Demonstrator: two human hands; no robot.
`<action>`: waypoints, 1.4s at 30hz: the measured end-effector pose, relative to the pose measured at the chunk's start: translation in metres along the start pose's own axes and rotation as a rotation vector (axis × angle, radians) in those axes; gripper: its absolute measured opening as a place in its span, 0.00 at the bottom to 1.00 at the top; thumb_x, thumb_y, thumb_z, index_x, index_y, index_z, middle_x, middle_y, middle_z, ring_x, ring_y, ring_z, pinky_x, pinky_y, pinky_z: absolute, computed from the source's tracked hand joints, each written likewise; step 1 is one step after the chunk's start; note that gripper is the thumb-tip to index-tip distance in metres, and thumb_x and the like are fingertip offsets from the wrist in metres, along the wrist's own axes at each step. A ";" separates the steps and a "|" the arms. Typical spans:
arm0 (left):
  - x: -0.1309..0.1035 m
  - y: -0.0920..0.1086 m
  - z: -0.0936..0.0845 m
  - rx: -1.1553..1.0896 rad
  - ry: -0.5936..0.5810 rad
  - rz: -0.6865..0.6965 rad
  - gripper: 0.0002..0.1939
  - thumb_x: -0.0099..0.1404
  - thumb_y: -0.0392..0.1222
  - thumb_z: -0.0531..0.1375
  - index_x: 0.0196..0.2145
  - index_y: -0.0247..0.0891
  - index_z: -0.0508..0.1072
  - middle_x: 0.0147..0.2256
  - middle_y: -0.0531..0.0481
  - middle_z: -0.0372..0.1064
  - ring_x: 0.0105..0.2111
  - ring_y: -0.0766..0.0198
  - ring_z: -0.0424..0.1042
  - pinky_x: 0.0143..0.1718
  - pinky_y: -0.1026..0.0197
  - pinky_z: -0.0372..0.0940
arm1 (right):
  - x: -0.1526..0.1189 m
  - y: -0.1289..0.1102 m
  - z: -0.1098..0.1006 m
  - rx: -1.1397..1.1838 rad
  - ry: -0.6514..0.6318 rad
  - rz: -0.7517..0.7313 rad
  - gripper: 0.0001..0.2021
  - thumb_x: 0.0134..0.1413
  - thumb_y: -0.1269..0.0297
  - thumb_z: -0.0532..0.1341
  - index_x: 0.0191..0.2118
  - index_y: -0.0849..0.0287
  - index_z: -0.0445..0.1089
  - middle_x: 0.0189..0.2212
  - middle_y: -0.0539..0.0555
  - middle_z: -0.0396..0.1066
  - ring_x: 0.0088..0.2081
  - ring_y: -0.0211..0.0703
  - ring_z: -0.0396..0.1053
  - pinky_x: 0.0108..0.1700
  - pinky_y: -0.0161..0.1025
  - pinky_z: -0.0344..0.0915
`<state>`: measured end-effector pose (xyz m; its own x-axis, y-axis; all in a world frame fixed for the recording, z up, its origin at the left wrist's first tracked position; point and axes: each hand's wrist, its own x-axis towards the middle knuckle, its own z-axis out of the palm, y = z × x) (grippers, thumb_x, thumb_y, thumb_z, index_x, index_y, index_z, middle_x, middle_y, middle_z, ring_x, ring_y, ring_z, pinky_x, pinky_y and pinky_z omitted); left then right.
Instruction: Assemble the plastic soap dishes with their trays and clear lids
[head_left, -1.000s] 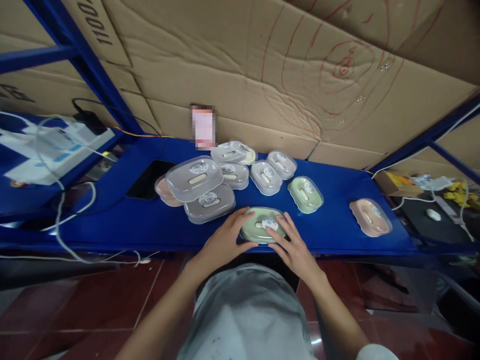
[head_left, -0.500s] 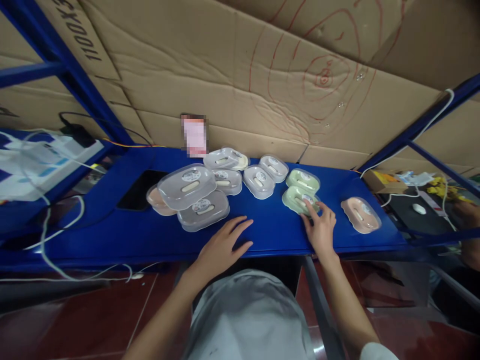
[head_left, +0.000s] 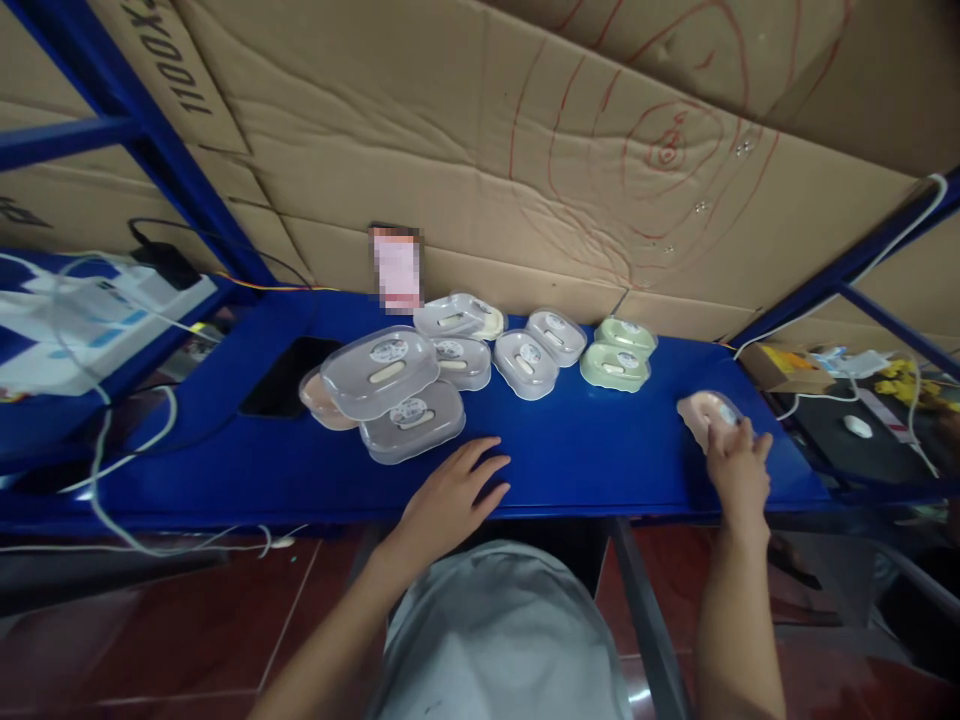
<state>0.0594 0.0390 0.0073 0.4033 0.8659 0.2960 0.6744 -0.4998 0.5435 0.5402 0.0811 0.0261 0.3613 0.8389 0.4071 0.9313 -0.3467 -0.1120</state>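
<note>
My right hand [head_left: 739,472] is over a pink lidded plastic box [head_left: 697,415] at the right of the blue table, its bent fingers gripping the box and covering part of it. My left hand [head_left: 454,490] lies near the front edge with fingers spread and nothing in them. Just beyond that hand, a grey lidded box [head_left: 416,425] rests under another grey box [head_left: 379,372], which also overlaps a pink box [head_left: 326,400]. Two green boxes [head_left: 615,367] stand one behind the other. Two grey boxes [head_left: 526,363] sit left of them.
A black phone [head_left: 289,378] lies at the left, near white cables [head_left: 97,480] and a white power strip [head_left: 90,340]. Cardboard [head_left: 450,150] walls the back. Blue frame posts [head_left: 180,190] rise at both sides. A pixelated card [head_left: 397,268] leans at the back.
My right hand has left the front green box and moved right onto the pink box. Both green boxes sit farther back, and the pink box has shifted slightly left. My left hand is nearly still.
</note>
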 end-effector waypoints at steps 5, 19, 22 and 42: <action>0.000 0.002 -0.001 0.013 0.007 0.007 0.16 0.78 0.45 0.58 0.59 0.44 0.75 0.65 0.44 0.68 0.64 0.50 0.70 0.66 0.43 0.69 | 0.017 -0.072 0.012 0.095 0.008 0.061 0.43 0.73 0.37 0.42 0.79 0.66 0.44 0.71 0.83 0.54 0.71 0.85 0.57 0.62 0.85 0.55; -0.003 -0.001 0.004 0.085 0.084 0.085 0.15 0.76 0.42 0.61 0.57 0.42 0.76 0.63 0.42 0.70 0.62 0.50 0.72 0.64 0.45 0.71 | 0.087 -0.416 -0.003 0.032 -0.394 -1.209 0.31 0.67 0.74 0.63 0.72 0.45 0.63 0.80 0.61 0.40 0.78 0.66 0.44 0.70 0.74 0.53; -0.003 0.000 0.003 0.088 0.080 0.095 0.15 0.76 0.41 0.61 0.58 0.41 0.76 0.63 0.41 0.70 0.62 0.50 0.72 0.64 0.45 0.72 | 0.097 -0.433 0.011 -0.027 -0.394 -1.233 0.29 0.63 0.70 0.68 0.68 0.49 0.68 0.79 0.64 0.42 0.77 0.71 0.44 0.68 0.76 0.54; -0.003 -0.001 0.005 0.104 0.075 0.096 0.15 0.76 0.42 0.60 0.58 0.41 0.75 0.64 0.41 0.69 0.63 0.49 0.72 0.64 0.44 0.72 | 0.105 -0.465 0.023 -0.204 -0.465 -1.318 0.26 0.56 0.64 0.72 0.61 0.51 0.76 0.69 0.64 0.57 0.67 0.71 0.56 0.56 0.55 0.71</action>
<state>0.0609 0.0369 0.0020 0.4240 0.8110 0.4030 0.6971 -0.5764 0.4264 0.1464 0.3400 0.1001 -0.7367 0.6367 -0.2277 0.5847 0.7690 0.2585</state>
